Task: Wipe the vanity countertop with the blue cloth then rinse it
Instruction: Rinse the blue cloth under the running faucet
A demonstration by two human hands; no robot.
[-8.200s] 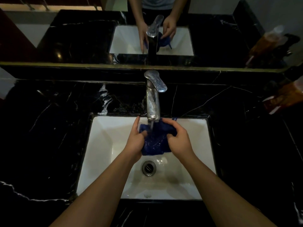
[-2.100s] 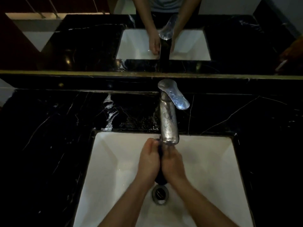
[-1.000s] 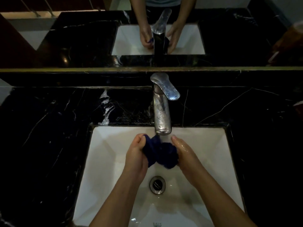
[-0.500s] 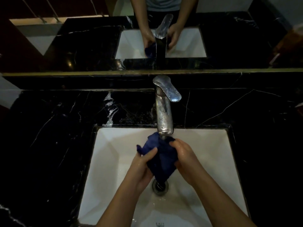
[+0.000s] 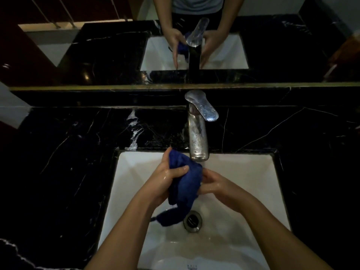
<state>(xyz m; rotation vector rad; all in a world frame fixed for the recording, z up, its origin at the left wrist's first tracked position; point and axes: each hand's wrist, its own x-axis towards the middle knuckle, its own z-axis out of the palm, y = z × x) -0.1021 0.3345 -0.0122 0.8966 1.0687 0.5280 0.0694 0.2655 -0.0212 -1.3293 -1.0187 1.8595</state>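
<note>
The wet blue cloth [image 5: 186, 184] hangs bunched between both hands over the white sink basin [image 5: 243, 172], just below the spout of the chrome faucet [image 5: 197, 133]. My left hand [image 5: 167, 180] wraps its fingers around the cloth's upper part. My right hand [image 5: 216, 185] presses against the cloth's right side with curled fingers. A loose tail of the cloth droops to the basin floor beside the drain [image 5: 192, 220]. Both hands glisten with water. The black marble vanity countertop [image 5: 68, 152] surrounds the basin.
A mirror [image 5: 107, 51] behind the faucet reflects the hands, cloth and sink. The faucet lever points toward the front right. An orange-brown object [image 5: 344, 55] shows dimly at the far right of the mirror. A white wall edge [image 5: 11, 112] sits at the left.
The cloth has been pulled longer and lower, its tail now reaching the basin floor by the drain. My left hand has closed over its top; my right hand has shifted slightly right.
</note>
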